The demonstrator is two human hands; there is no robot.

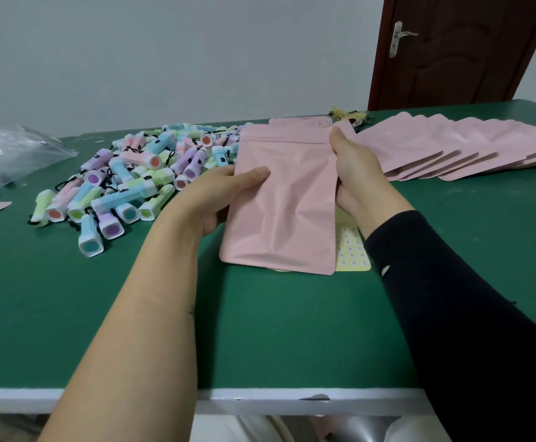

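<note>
A pink zip pouch (284,202) is held just above the green table (260,330), its bottom edge toward me and its body creased and slightly bulged. My left hand (219,196) grips its left edge, thumb on top. My right hand (356,173) grips its right edge near the zip strip, thumb on the front. A pile of several pastel mini flashlights (126,180) lies to the left of the pouch.
Several flat pink pouches (451,148) are fanned out at the right. A yellow sticker sheet (352,250) lies under the held pouch. A clear plastic bag (8,154) sits far left. A brown door (451,49) stands behind the table.
</note>
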